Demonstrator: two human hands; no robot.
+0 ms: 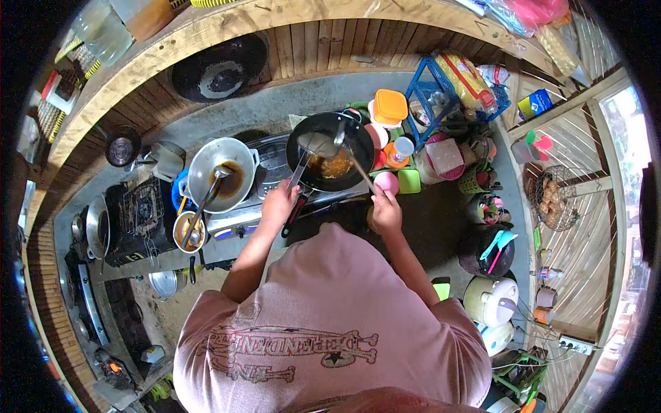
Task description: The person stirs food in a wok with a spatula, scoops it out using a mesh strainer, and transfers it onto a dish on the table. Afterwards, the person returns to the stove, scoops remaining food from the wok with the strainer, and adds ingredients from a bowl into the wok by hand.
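Note:
A black wok (297, 141) sits on the stove, with orange-brown food (335, 166) in oil inside it. My left hand (278, 204) is closed round the flat metal handle of a skimmer (318, 144), whose round mesh head hangs over the left part of the wok. The wok's black handle (295, 217) points toward me beside that hand. My right hand (386, 210) grips the wooden handle of a metal-headed ladle (359, 167). Its head reaches over the wok near the skimmer; its exact shape is hard to make out.
Left of the wok stands a big metal pot (209, 149) with brown liquid and a ladle. A smaller pan (183, 230) is in front of it. Plastic containers (391, 107) and a blue rack (428, 93) crowd the right. A rice cooker (487, 301) stands by my right elbow.

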